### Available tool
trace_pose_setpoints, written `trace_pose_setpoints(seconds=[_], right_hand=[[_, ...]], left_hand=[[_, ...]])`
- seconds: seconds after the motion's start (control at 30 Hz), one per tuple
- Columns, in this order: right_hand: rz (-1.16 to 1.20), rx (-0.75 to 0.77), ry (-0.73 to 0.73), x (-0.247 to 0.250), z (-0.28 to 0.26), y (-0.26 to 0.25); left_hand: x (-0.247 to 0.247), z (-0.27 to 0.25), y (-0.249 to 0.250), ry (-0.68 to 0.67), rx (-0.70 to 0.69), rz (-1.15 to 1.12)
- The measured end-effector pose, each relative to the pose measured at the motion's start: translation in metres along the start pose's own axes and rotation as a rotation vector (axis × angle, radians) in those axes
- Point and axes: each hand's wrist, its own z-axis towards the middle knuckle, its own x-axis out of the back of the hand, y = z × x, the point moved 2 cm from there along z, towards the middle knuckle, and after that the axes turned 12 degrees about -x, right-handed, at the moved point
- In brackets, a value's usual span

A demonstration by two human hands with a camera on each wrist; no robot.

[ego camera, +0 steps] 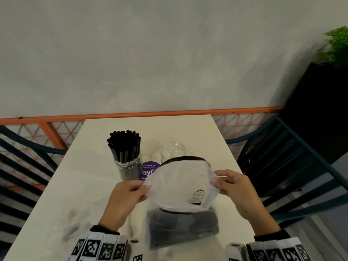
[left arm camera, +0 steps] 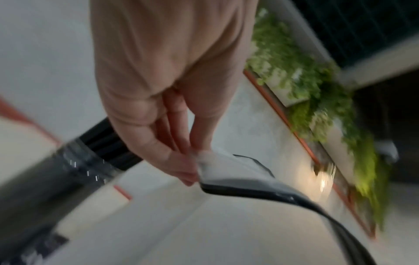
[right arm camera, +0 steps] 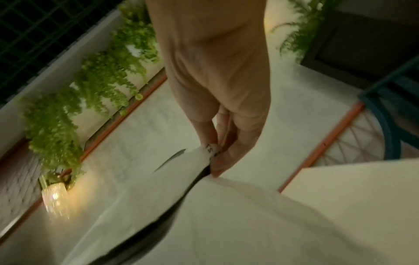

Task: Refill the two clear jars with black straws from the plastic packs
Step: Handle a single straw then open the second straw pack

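A clear plastic pack (ego camera: 180, 187) with a black-edged mouth is held up over the white table (ego camera: 79, 185); black straws (ego camera: 182, 225) show dark in its lower part. My left hand (ego camera: 130, 194) pinches the pack's left edge (left arm camera: 204, 159). Opposite it, my right hand (ego camera: 231, 187) pinches the right edge (right arm camera: 208, 152), so the mouth is spread wide. Behind the pack stand two clear jars: the left jar (ego camera: 129, 168) is full of black straws (ego camera: 124, 146), the right jar (ego camera: 173, 150) looks empty and is partly hidden by the pack.
A purple round sticker (ego camera: 148, 171) lies on the table between the jars. Dark slatted chairs flank the table, one at the left (ego camera: 22, 162) and one at the right (ego camera: 286, 166). An orange rail (ego camera: 131, 115) runs along the grey wall. A black planter (ego camera: 320, 102) with greenery stands far right.
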Motion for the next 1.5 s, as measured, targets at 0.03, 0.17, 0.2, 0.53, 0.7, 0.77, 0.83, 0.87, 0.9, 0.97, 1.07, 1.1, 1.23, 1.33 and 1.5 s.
trace_pose_setpoints(seconds=[0.03,0.17,0.2,0.53,0.7,0.77,0.83,0.87,0.9,0.97,1.07,1.1,1.23,1.33,1.5], right_hand=[[0.077,-0.052,-0.068,-0.005,-0.001,0.001],[0.362,-0.26,-0.277,-0.018,-0.002,0.003],[0.436,-0.309,-0.298,-0.017,0.0,0.002],[0.827,-0.355,-0.363,0.004,0.005,-0.003],[0.538,-0.177,-0.367,0.007,-0.003,-0.006],[0.3,-0.124,-0.213,0.008,-0.001,-0.003],[0.075,-0.046,0.019,0.007,0.001,-0.004],[0.003,-0.003,0.112,0.007,0.003,-0.004],[-0.04,0.032,0.178,0.008,0.004,-0.005],[-0.13,0.08,0.249,0.009,0.003,-0.004],[-0.18,0.085,0.2,0.01,0.003,-0.001],[-0.17,0.075,0.154,0.009,0.002,0.0],[-0.088,-0.012,-0.083,-0.006,-0.003,0.005],[0.097,-0.09,-0.265,-0.016,-0.003,0.01],[0.491,-0.319,-0.4,-0.01,0.01,0.02]], left_hand=[[-0.005,-0.001,0.001,-0.046,0.052,-0.119],[-0.016,-0.004,0.004,-0.175,0.231,-0.471],[-0.016,-0.004,0.004,-0.184,0.267,-0.56],[0.002,-0.001,0.0,-0.168,0.323,-0.991],[0.0,-0.009,0.012,-0.209,0.131,-0.611],[-0.002,-0.009,0.008,-0.155,0.073,-0.39],[-0.003,-0.006,0.004,-0.061,0.064,-0.219],[-0.002,-0.005,0.004,-0.001,0.078,-0.201],[0.001,-0.003,0.003,0.061,0.099,-0.214],[0.005,-0.001,0.001,0.149,0.113,-0.235],[0.012,0.0,-0.005,0.174,0.02,0.026],[0.014,-0.001,-0.006,0.173,-0.004,0.101],[0.009,-0.004,-0.005,0.013,-0.01,0.06],[-0.003,-0.005,-0.003,-0.079,0.009,-0.062],[-0.002,-0.004,-0.005,-0.107,0.21,-0.521]])
